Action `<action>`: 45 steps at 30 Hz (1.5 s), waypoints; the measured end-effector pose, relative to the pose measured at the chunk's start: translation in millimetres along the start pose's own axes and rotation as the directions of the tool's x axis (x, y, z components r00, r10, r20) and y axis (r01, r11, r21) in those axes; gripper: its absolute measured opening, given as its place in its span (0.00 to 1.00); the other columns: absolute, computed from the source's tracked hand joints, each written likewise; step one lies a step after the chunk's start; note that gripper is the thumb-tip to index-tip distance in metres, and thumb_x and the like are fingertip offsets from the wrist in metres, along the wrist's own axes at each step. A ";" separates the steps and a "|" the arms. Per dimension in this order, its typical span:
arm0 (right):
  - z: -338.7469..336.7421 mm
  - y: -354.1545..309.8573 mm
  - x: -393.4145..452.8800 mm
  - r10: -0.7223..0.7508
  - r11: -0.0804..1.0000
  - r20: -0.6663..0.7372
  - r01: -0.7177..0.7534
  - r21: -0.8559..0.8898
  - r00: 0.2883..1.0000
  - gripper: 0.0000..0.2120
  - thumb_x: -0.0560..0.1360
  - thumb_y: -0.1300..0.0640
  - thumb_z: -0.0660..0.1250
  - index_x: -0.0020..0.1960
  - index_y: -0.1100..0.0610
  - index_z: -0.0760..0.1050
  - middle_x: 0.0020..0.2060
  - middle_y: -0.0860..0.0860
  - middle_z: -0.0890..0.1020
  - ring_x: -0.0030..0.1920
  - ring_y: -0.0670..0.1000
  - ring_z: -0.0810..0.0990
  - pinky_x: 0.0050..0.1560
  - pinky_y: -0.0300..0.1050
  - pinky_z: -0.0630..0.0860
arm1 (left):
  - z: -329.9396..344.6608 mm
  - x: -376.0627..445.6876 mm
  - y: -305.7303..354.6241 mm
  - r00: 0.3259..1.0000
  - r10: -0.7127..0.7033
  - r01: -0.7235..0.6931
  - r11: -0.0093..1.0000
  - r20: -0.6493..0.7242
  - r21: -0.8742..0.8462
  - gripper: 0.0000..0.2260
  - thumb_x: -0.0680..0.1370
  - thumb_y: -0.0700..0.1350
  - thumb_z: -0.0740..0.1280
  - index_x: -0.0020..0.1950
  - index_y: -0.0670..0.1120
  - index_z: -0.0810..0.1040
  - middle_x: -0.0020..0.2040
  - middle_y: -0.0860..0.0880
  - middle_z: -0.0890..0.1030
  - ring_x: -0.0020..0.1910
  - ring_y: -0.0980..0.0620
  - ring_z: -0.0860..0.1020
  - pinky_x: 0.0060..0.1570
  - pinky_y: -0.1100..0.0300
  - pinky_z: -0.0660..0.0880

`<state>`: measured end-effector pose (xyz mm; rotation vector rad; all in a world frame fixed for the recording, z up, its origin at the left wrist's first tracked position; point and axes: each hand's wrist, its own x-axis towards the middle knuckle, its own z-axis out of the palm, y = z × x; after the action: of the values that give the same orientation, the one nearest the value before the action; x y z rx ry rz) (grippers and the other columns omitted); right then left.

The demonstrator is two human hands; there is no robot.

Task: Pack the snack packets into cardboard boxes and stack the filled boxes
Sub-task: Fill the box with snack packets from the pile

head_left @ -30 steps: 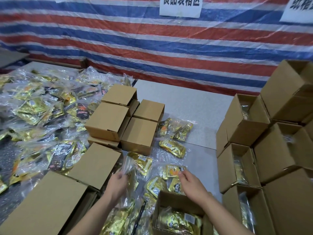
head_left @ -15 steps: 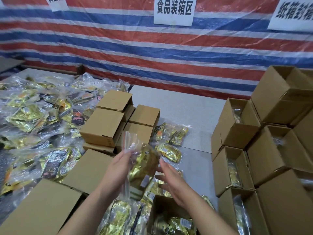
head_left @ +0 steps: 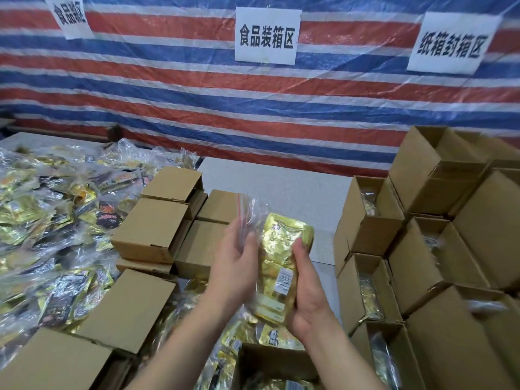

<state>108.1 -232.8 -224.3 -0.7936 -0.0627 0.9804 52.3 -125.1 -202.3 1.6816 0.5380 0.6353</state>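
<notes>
Head view: your left hand and right hand both grip one gold snack packet in its clear zip bag, held upright above the open cardboard box at bottom centre. Stacked boxes stand right; loose packets cover the tabletop left.

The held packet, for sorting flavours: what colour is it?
Shiny gold, inside a clear bag, seen in the head view: packet, held by both hands.
</notes>
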 end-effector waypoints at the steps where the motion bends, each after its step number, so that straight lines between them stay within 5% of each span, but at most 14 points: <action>1: 0.0 -3.4 -2.8 -0.016 1.000 0.016 0.016 0.008 1.000 0.27 0.71 0.37 0.70 0.58 0.57 0.84 0.59 0.60 0.83 0.57 0.59 0.84 0.52 0.55 0.81 | 3.5 0.9 1.4 0.998 0.065 -0.065 0.993 -0.002 0.096 0.11 0.83 0.50 0.59 0.64 0.59 0.74 0.57 0.59 0.79 0.55 0.64 0.77 0.55 0.59 0.78; 3: -2.3 -10.3 -8.7 -0.067 0.998 0.047 0.067 0.015 0.997 0.30 0.66 0.39 0.76 0.60 0.58 0.83 0.61 0.61 0.82 0.60 0.59 0.82 0.56 0.56 0.80 | 8.9 4.1 1.4 0.987 0.145 -0.157 0.941 0.064 0.301 0.16 0.84 0.52 0.54 0.71 0.58 0.71 0.69 0.56 0.73 0.70 0.58 0.68 0.72 0.54 0.66; 6: -10.6 -23.9 -17.6 -0.142 0.990 0.096 0.140 0.028 0.985 0.35 0.59 0.43 0.83 0.60 0.60 0.82 0.61 0.62 0.81 0.59 0.60 0.82 0.56 0.56 0.80 | 12.4 7.1 3.3 0.963 0.059 -0.185 0.853 0.262 0.489 0.24 0.84 0.58 0.42 0.79 0.59 0.60 0.81 0.54 0.56 0.80 0.57 0.49 0.79 0.51 0.48; 11: -26.4 -42.7 -30.3 -0.130 0.991 0.156 0.131 0.007 0.979 0.31 0.56 0.50 0.86 0.56 0.61 0.84 0.53 0.61 0.85 0.51 0.59 0.85 0.49 0.55 0.82 | 17.2 5.1 11.3 0.865 0.057 -0.294 0.863 0.499 0.411 0.21 0.85 0.56 0.41 0.79 0.61 0.53 0.82 0.58 0.48 0.79 0.61 0.43 0.79 0.52 0.48; 16: -39.1 -44.0 -41.6 -0.151 0.989 0.117 0.151 0.010 0.982 0.29 0.57 0.51 0.86 0.55 0.60 0.85 0.51 0.60 0.85 0.50 0.58 0.86 0.49 0.55 0.82 | 20.7 10.1 15.8 0.835 0.039 -0.401 0.725 0.548 0.560 0.25 0.84 0.60 0.45 0.81 0.57 0.54 0.82 0.55 0.47 0.80 0.55 0.47 0.78 0.47 0.54; 19: -50.5 -44.2 -49.9 -0.156 0.986 0.087 0.160 -0.048 0.984 0.31 0.59 0.47 0.84 0.58 0.59 0.84 0.52 0.60 0.85 0.49 0.59 0.85 0.49 0.56 0.82 | 10.8 13.3 2.5 0.795 -0.130 -0.173 0.887 0.593 0.428 0.35 0.77 0.71 0.49 0.81 0.59 0.46 0.81 0.58 0.49 0.78 0.59 0.53 0.77 0.52 0.52; 22: -63.0 -49.9 -58.6 -0.171 0.947 0.029 0.173 -0.272 0.985 0.29 0.55 0.42 0.84 0.51 0.56 0.86 0.45 0.58 0.86 0.43 0.55 0.86 0.44 0.53 0.83 | -9.1 8.4 -39.8 0.724 -0.293 0.019 0.914 0.625 0.406 0.32 0.78 0.70 0.52 0.80 0.60 0.54 0.80 0.58 0.58 0.75 0.60 0.60 0.71 0.60 0.56; 25: -68.8 -50.4 -63.1 -0.226 0.755 -0.013 0.166 -0.634 0.974 0.26 0.57 0.41 0.81 0.54 0.41 0.83 0.47 0.49 0.86 0.47 0.50 0.86 0.43 0.43 0.82 | -22.9 -9.0 -98.7 0.669 -0.425 -0.042 0.797 0.610 0.602 0.29 0.81 0.65 0.56 0.80 0.57 0.58 0.79 0.54 0.63 0.75 0.54 0.64 0.73 0.56 0.61; 29: -70.9 -14.4 -54.0 0.027 0.218 0.092 0.084 -0.972 0.995 0.32 0.62 0.35 0.75 0.62 0.21 0.65 0.59 0.30 0.78 0.58 0.35 0.78 0.60 0.37 0.76 | -29.1 -46.7 -160.8 0.574 -0.565 0.050 0.747 0.592 0.663 0.25 0.84 0.60 0.53 0.80 0.53 0.60 0.79 0.52 0.62 0.77 0.53 0.61 0.74 0.59 0.57; 34: -92.8 47.2 -40.3 0.327 -0.237 -0.017 0.065 -0.969 0.945 0.28 0.67 0.38 0.70 0.65 0.35 0.68 0.53 0.39 0.80 0.49 0.41 0.79 0.54 0.45 0.78 | -27.4 -74.4 -190.2 0.644 -0.565 0.298 0.806 0.516 0.511 0.19 0.86 0.53 0.51 0.71 0.48 0.73 0.70 0.48 0.75 0.69 0.52 0.71 0.69 0.61 0.65; 38: -108.6 74.7 -23.6 0.435 -0.387 -0.152 0.033 -0.921 0.887 0.28 0.70 0.39 0.67 0.68 0.44 0.69 0.58 0.46 0.80 0.56 0.52 0.79 0.53 0.47 0.75 | -24.1 -76.6 -192.2 0.691 -0.540 0.335 0.829 0.481 0.448 0.16 0.86 0.52 0.53 0.60 0.48 0.78 0.58 0.49 0.81 0.59 0.52 0.77 0.63 0.60 0.71; 42: -121.5 99.9 -7.9 0.434 -0.542 -0.263 0.017 -0.840 0.862 0.34 0.74 0.40 0.70 0.75 0.51 0.63 0.68 0.53 0.75 0.66 0.58 0.75 0.65 0.52 0.73 | -17.7 -79.4 -198.7 0.732 -0.506 0.300 0.840 0.456 0.452 0.14 0.86 0.52 0.53 0.54 0.52 0.77 0.51 0.52 0.81 0.52 0.56 0.78 0.47 0.70 0.70; 45: -129.1 103.7 -2.8 0.499 -0.391 -0.304 -0.102 -0.915 0.812 0.39 0.73 0.38 0.71 0.78 0.51 0.62 0.71 0.50 0.73 0.68 0.53 0.73 0.69 0.49 0.70 | -19.2 -79.5 -202.1 0.747 -0.502 0.314 0.844 0.436 0.435 0.14 0.86 0.53 0.53 0.53 0.53 0.78 0.49 0.53 0.81 0.49 0.58 0.79 0.44 0.71 0.70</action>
<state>82.0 -277.2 -381.7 -2.4465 -1.1668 1.5473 -22.0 -124.1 -407.3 1.8712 0.6043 -0.2856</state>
